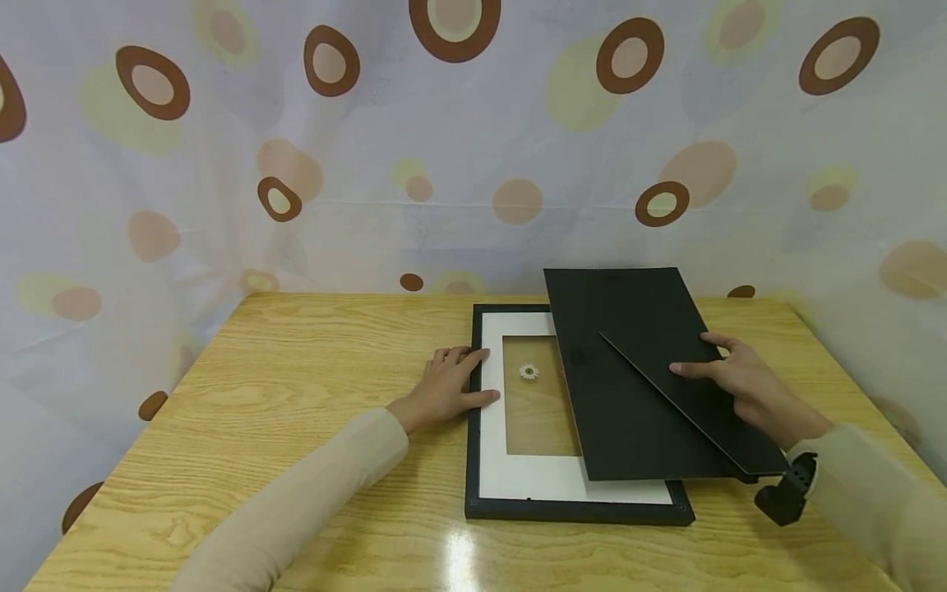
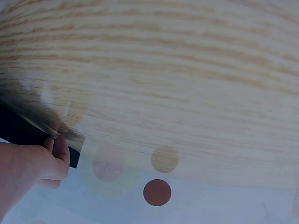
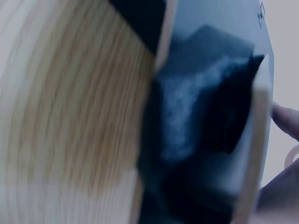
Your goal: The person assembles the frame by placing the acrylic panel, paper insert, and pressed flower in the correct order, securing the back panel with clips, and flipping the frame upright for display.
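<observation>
A black picture frame [image 1: 580,510] lies on the table with a white mat [image 1: 491,477] inside it. Through the mat's opening, a small white flower [image 1: 528,372] shows against a tan ground. My left hand [image 1: 444,386] rests on the frame's left side, thumb and forefinger spread over its edge onto the mat; the left wrist view has the hand [image 2: 51,161] at the dark frame edge [image 2: 18,128]. On the right, my right hand [image 1: 762,390] grips a black backing board [image 1: 629,304] by its right edge. The tilted board, with a slanting stand flap [image 1: 710,411], covers the frame's right part.
The wooden table [image 1: 296,353] runs on to both sides of the frame. Behind it hangs a pale curtain [image 1: 459,222] with brown and tan spots. A dark wrist device [image 1: 792,489] sits close under the board's lower right corner.
</observation>
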`<act>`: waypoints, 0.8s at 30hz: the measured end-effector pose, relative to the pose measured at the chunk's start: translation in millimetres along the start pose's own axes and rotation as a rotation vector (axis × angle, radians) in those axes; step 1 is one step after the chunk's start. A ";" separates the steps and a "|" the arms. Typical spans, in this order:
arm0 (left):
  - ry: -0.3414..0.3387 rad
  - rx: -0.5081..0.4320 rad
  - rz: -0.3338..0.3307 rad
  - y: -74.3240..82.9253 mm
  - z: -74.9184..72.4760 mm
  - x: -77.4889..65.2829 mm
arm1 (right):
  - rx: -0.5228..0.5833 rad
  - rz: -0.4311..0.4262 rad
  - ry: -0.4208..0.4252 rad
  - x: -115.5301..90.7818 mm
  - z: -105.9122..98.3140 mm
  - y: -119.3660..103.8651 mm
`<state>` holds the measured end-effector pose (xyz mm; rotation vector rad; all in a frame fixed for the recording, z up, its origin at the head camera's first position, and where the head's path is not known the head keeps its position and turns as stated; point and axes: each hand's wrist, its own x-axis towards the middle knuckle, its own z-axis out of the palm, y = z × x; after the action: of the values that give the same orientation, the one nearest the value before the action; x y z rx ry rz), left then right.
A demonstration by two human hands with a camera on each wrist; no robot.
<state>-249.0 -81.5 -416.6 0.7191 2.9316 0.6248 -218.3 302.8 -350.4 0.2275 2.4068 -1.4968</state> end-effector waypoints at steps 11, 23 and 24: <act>0.005 0.020 0.003 -1.8 1.4 0.8 | 0.097 0.095 -0.053 -6.4 41.4 -19.5; 0.020 -0.024 0.003 -0.9 0.3 -1.3 | 0.131 0.101 -0.049 -10.1 75.7 -31.6; 0.021 -0.027 0.002 -0.8 0.0 -1.4 | 0.133 0.098 -0.049 -11.0 77.6 -33.1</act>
<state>-248.1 -82.8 -416.9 0.7172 2.9354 0.6748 -204.5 218.8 -350.8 0.3297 2.2269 -1.6004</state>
